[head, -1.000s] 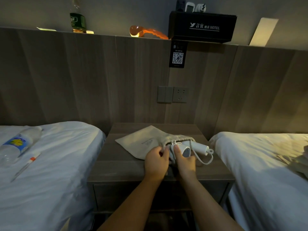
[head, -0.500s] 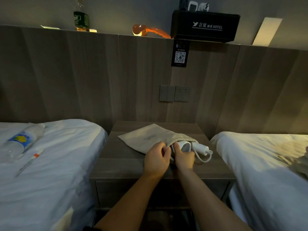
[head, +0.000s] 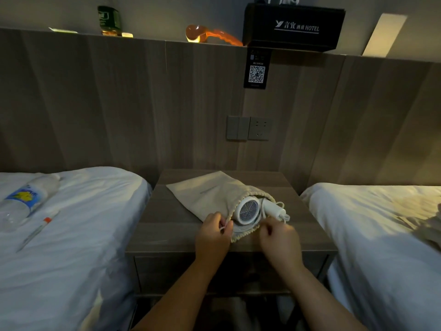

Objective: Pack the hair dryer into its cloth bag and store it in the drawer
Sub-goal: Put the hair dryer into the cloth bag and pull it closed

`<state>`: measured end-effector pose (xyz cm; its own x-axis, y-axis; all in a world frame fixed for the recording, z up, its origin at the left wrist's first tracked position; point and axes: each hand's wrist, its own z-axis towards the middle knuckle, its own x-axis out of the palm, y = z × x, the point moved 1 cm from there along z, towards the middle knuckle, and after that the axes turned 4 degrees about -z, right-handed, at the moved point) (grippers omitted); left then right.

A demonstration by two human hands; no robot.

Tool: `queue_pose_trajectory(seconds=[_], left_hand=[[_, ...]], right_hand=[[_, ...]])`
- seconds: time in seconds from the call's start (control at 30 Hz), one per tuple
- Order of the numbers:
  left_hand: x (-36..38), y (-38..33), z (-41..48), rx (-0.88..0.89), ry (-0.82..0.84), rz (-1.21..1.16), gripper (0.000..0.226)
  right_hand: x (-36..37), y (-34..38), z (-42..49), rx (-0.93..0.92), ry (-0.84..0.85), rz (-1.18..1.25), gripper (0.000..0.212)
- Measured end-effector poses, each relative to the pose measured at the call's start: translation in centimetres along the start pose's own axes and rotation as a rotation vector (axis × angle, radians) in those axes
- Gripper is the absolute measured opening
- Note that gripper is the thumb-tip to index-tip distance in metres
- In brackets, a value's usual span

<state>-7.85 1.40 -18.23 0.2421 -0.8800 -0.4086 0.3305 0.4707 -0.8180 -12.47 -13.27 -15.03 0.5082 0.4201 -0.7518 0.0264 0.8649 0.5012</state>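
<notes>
A beige cloth bag (head: 210,194) lies on the wooden nightstand (head: 167,230) with its mouth facing right and towards me. The white hair dryer (head: 249,210) sits partly in that mouth, its round rear grille and folded handle still showing, its cord looped at the right. My left hand (head: 213,232) pinches the bag's corded rim at the near left of the mouth. My right hand (head: 279,237) is just right of the mouth with curled fingers; whether it holds the rim or the cord I cannot tell. The drawer front (head: 181,275) below the top is closed.
White beds flank the nightstand. A plastic water bottle (head: 26,199) and a pen (head: 38,231) lie on the left bed. A wall switch and socket (head: 249,128) sit above the nightstand. The headboard ledge holds a black hotel box (head: 293,27), a green bottle and an orange object.
My hands have spread apart, widening the bag's mouth. The right hand has come off the dryer, and the dryer's grille is now uncovered and sits further in the mouth.
</notes>
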Motion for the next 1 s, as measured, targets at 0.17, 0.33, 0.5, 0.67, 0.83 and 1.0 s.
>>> queue_pose_trajectory(seconds=[0.17, 0.33, 0.5, 0.67, 0.83, 1.0], left_hand=[[0.3, 0.6, 0.2, -0.034, -0.013, -0.033, 0.033], [-0.4, 1.2, 1.4, -0.115, 0.039, -0.111, 0.031], [-1.7, 1.7, 3.0, -0.11, 0.146, -0.073, 0.008], [-2.5, 2.4, 4.2, -0.168, 0.084, -0.113, 0.007], [-2.5, 2.7, 3.8, -0.186, -0.036, -0.173, 0.013], [-2.7, 2.8, 3.6, -0.196, -0.084, -0.206, 0.006]], right_hand=[[-2.0, -2.6, 5.4, 0.074, -0.036, 0.174, 0.034], [-1.7, -3.8, 7.8, 0.293, 0.441, 0.567, 0.039], [0.2, -4.7, 5.6, 0.315, 0.39, 0.689, 0.03], [0.7, -5.0, 4.0, 0.157, 0.545, 0.666, 0.061], [1.2, -4.4, 3.4, 0.09, 0.508, 0.585, 0.066], [1.6, -4.0, 3.0, 0.107, 0.411, 0.554, 0.052]])
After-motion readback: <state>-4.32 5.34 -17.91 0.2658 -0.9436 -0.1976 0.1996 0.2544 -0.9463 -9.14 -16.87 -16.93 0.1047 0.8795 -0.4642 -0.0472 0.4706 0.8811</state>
